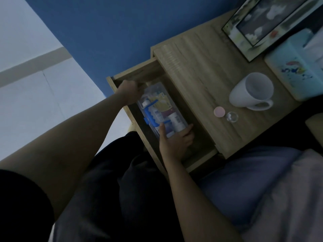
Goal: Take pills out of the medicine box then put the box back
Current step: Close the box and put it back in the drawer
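Clear plastic medicine box (161,109) sits in the open wooden drawer (139,71); our left hand (129,92) seems curled on its far end, right hand (174,141) clasping the near end, fingers (187,129) spread. Uneven grip could tip it.

Letters "BE" read on a white packet (158,116) inside the clear medicine box (156,87), the rest blurred. The coloured print on the tissue box (295,74), at 2 o'clock, is unreadable.

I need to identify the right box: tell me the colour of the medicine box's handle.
Blue handle on a clear medicine box, seen in the head view.
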`<action>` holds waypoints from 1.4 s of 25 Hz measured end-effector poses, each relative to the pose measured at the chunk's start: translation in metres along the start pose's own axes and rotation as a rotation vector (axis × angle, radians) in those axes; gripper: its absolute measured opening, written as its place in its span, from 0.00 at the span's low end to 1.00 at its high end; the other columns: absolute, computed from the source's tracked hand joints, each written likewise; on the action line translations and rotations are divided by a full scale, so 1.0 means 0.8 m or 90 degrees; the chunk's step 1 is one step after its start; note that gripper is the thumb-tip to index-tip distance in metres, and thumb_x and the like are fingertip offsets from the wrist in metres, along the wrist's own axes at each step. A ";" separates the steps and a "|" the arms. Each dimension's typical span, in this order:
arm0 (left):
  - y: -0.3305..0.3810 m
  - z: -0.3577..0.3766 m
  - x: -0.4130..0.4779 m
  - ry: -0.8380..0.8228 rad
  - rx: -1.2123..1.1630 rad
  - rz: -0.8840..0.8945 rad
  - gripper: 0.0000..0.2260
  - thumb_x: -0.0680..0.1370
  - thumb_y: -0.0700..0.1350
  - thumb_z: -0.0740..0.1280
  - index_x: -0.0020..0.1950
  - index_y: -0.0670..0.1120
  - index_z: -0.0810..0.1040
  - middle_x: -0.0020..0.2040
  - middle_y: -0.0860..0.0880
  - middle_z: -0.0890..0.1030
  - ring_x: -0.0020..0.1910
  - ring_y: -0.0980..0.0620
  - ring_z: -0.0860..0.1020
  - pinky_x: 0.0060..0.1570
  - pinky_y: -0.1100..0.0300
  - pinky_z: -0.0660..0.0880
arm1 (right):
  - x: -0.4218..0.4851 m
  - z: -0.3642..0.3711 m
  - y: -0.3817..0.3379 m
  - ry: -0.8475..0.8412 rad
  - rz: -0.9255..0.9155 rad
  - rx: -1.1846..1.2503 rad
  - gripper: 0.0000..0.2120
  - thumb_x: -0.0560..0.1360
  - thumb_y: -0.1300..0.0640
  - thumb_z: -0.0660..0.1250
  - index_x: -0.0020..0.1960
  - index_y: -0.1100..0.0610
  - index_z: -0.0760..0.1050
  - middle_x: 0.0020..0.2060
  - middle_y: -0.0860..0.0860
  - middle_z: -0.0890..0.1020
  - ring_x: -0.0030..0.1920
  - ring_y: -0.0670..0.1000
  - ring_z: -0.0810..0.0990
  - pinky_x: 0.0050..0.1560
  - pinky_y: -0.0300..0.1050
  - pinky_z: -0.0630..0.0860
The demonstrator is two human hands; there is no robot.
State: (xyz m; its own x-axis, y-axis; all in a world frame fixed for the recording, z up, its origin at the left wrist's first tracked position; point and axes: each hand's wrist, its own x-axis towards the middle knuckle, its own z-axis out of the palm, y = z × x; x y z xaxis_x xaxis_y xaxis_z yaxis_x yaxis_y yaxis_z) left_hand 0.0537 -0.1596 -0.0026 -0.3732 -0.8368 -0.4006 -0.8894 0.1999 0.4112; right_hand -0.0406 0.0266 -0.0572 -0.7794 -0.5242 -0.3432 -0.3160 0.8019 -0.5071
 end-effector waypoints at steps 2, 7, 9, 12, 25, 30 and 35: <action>0.000 -0.002 -0.014 0.114 -0.089 -0.036 0.14 0.80 0.44 0.58 0.59 0.36 0.73 0.53 0.36 0.79 0.51 0.39 0.79 0.49 0.51 0.76 | -0.011 -0.011 -0.010 0.022 -0.057 -0.030 0.45 0.68 0.28 0.58 0.74 0.50 0.46 0.72 0.58 0.58 0.66 0.58 0.66 0.56 0.53 0.74; -0.004 0.005 -0.051 0.299 -0.218 -0.199 0.21 0.78 0.42 0.58 0.70 0.39 0.63 0.65 0.36 0.72 0.63 0.38 0.73 0.61 0.47 0.72 | 0.021 -0.050 -0.039 0.029 -0.285 -0.143 0.39 0.73 0.32 0.54 0.74 0.57 0.52 0.73 0.59 0.59 0.70 0.59 0.62 0.65 0.55 0.69; -0.005 0.016 -0.054 0.242 -0.324 -0.303 0.25 0.78 0.45 0.58 0.73 0.38 0.58 0.68 0.37 0.70 0.65 0.38 0.72 0.63 0.44 0.72 | 0.055 -0.062 -0.045 -0.013 -0.370 -0.210 0.40 0.74 0.33 0.52 0.75 0.59 0.48 0.76 0.59 0.53 0.75 0.59 0.54 0.72 0.56 0.60; -0.006 0.032 -0.053 0.117 -0.408 -0.400 0.30 0.79 0.55 0.57 0.74 0.37 0.56 0.69 0.36 0.70 0.67 0.37 0.71 0.63 0.45 0.72 | 0.102 -0.072 -0.034 -0.101 -0.429 -0.270 0.43 0.74 0.31 0.49 0.75 0.60 0.41 0.77 0.58 0.43 0.76 0.57 0.42 0.74 0.53 0.43; 0.035 0.031 -0.002 0.014 -0.734 -0.283 0.25 0.80 0.57 0.53 0.70 0.42 0.67 0.64 0.44 0.74 0.62 0.45 0.72 0.64 0.52 0.68 | 0.122 -0.076 -0.015 -0.172 -0.418 -0.308 0.46 0.72 0.28 0.45 0.75 0.58 0.35 0.76 0.56 0.38 0.76 0.54 0.36 0.73 0.50 0.37; 0.060 0.033 0.026 -0.040 -0.839 -0.252 0.24 0.82 0.55 0.50 0.74 0.43 0.60 0.75 0.45 0.63 0.74 0.44 0.63 0.71 0.52 0.58 | 0.120 -0.073 -0.014 -0.145 -0.426 -0.292 0.46 0.72 0.29 0.49 0.75 0.59 0.36 0.77 0.56 0.40 0.76 0.54 0.38 0.75 0.51 0.39; 0.087 0.036 0.061 -0.092 -0.803 -0.220 0.29 0.80 0.60 0.50 0.76 0.45 0.58 0.75 0.45 0.64 0.72 0.44 0.65 0.69 0.52 0.60 | 0.121 -0.061 -0.007 -0.111 -0.434 -0.248 0.48 0.71 0.28 0.52 0.75 0.58 0.39 0.77 0.55 0.44 0.77 0.54 0.41 0.76 0.52 0.44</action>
State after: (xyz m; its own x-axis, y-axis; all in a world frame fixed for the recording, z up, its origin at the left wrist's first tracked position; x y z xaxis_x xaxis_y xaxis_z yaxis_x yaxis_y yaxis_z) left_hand -0.0340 -0.1723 -0.0171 -0.2724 -0.6710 -0.6896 -0.1178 -0.6880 0.7161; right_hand -0.1410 -0.0147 -0.0488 -0.2617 -0.9458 -0.1922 -0.8826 0.3151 -0.3488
